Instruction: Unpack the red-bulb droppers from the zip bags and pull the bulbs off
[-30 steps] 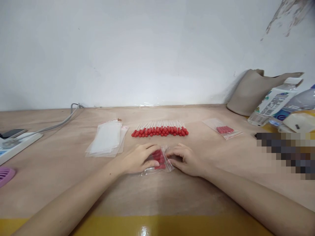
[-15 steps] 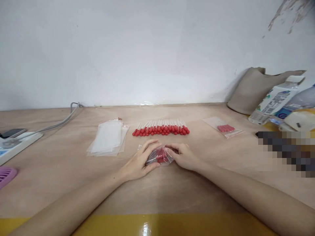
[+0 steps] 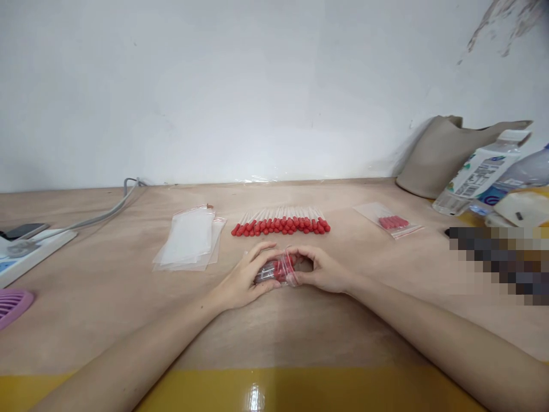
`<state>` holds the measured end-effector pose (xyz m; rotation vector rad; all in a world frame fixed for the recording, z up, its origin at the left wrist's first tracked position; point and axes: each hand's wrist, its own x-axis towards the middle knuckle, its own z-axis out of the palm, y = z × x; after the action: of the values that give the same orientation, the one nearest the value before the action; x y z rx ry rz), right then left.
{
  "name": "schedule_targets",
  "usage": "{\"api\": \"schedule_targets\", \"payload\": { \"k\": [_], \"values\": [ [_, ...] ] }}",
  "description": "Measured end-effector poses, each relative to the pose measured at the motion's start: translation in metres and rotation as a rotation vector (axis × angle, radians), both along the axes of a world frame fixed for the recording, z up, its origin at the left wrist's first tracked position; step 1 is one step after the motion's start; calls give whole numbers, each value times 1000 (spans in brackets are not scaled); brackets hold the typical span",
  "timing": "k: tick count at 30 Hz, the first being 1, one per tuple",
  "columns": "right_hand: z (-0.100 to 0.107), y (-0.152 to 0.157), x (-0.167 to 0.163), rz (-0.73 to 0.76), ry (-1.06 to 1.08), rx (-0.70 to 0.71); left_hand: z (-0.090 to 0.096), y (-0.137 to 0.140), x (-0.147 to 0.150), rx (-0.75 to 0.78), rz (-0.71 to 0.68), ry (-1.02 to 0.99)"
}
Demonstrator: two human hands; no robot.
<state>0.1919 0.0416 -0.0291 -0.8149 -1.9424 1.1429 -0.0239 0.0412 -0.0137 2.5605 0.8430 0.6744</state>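
A clear zip bag [image 3: 271, 271] lies between my two hands at the middle of the table, with several small red-ended sticks inside. My left hand [image 3: 245, 278] curls round the bag's left part, fingers above and thumb below. At the bag's red-lined mouth, my right hand [image 3: 322, 269] grips the edge between fingers and thumb. Just beyond both hands, a row of red-ended sticks [image 3: 281, 225] with thin pale shafts lies with the red ends toward me; their exact kind cannot be made out.
Flat clear zip bags [image 3: 189, 237] are stacked at left. A filled zip bag [image 3: 392, 222] lies at right. Farther right are a bottle [image 3: 482, 171] and a grey-brown container [image 3: 429, 157]. A power strip [image 3: 38, 252] with a cable and a purple object [image 3: 15, 306] occupy the left edge.
The right fingers have shifted from pinching the bag's right side to gripping round its mouth, whose red line now shows. The left hand stays round the bag.
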Motion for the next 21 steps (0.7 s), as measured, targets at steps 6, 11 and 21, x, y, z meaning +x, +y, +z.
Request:
{"api": "schedule_targets", "payload": {
  "k": [6,11,21],
  "values": [
    [2,-2,-6,-48,-57,105,-1,0,0,1,-3,-18],
    [11,-4,0,-109,-194,90,0,-1,0,-17,0,-10],
    [6,8,25,-36,-156,-100,-2,0,-1,-37,9,-10]
  ]
}}
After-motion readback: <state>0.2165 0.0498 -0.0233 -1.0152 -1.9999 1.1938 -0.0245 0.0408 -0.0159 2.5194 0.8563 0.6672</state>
